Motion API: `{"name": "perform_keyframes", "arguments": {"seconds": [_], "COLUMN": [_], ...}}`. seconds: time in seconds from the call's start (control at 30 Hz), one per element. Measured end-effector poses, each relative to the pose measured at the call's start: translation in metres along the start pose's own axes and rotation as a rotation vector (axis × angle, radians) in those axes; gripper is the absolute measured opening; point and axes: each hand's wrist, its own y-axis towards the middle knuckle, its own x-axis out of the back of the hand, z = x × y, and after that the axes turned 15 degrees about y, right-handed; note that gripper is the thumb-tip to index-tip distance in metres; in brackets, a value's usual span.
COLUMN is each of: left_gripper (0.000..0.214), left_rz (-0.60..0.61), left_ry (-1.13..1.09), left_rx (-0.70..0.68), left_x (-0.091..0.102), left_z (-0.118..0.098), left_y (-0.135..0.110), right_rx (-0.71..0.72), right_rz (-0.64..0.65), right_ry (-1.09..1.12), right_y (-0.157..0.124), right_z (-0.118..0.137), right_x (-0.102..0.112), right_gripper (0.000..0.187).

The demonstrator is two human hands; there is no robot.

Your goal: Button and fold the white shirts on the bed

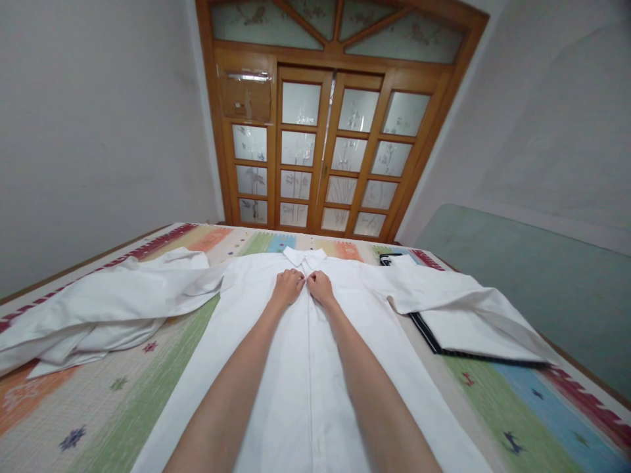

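A white long-sleeved shirt [256, 407] lies spread front side up, its collar [304, 257] at the far end and its sleeves stretched out to both sides. My left hand [290, 286] pinches the front placket just below the collar, from the left. Close beside it, my right hand [319, 287] pinches the same placket from the right. The fingertips nearly meet over the shirt's front opening; any button between them is too small to make out. Both forearms reach forward over the shirt body.
Beneath the shirt is a striped, patterned cloth [123, 387]. Another white garment [93, 345] lies under the left sleeve. A folded white item with black edging [473, 338] lies under the right sleeve. Behind stand wooden glazed doors [325, 151]; a pale green panel [522, 263] is at right.
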Motion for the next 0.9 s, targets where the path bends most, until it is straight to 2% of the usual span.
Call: {"name": "perform_keyframes", "arguments": {"seconds": [0.5, 0.77, 0.9], "left_gripper": [0.011, 0.010, 0.010], "left_rz": [-0.060, -0.099, -0.109], "left_ry": [-0.112, -0.188, -0.229], "left_rx": [-0.008, -0.012, -0.013], "left_x": [-0.008, -0.013, -0.015], "left_z": [0.003, 0.004, 0.006], "left_y": [0.008, 0.010, 0.012], "right_rx": [-0.091, -0.083, -0.085], "right_rz": [0.070, 0.007, -0.010], "right_ry": [0.107, 0.134, 0.146], "right_y": [0.017, 0.011, 0.010], "right_z": [0.000, 0.001, 0.001], "right_x": [0.006, 0.001, 0.001], "right_gripper": [0.021, 0.023, 0.030]}}
